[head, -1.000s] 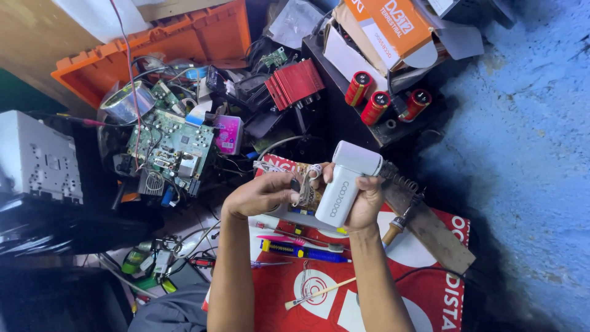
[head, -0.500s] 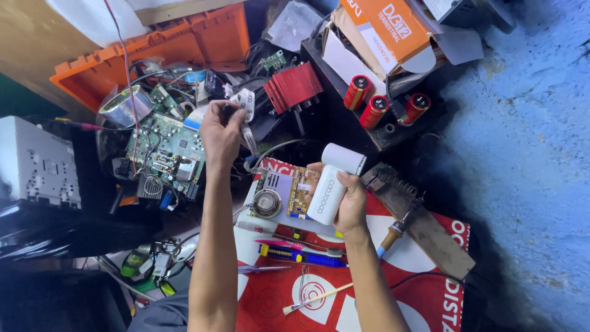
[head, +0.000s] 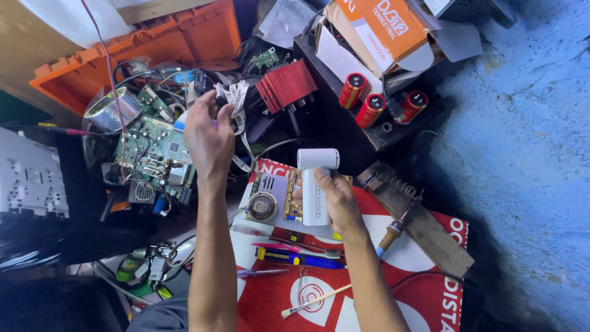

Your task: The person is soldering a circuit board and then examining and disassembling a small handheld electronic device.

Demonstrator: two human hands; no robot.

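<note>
My right hand (head: 335, 200) grips a white T-shaped handheld device (head: 316, 184) over a small circuit board with a round speaker (head: 268, 200), which lies on the red mat (head: 270, 301). My left hand (head: 209, 138) is stretched out to the left over the pile of electronics, fingers closed on a flat white ribbon cable (head: 236, 101). Just left of that hand lies a green circuit board (head: 153, 154).
An orange crate (head: 166, 43) stands at the back left. Red heat-sink block (head: 286, 86), three red capacitors (head: 369, 104) and an orange box (head: 387, 24) sit behind. Screwdrivers and tools (head: 295, 255), a soldering iron stand (head: 418, 221) and a brush (head: 316, 299) lie on the mat.
My left hand left the white device, reached up-left into the electronics pile and took hold of the ribbon cable. The right hand keeps the device over the small board.
</note>
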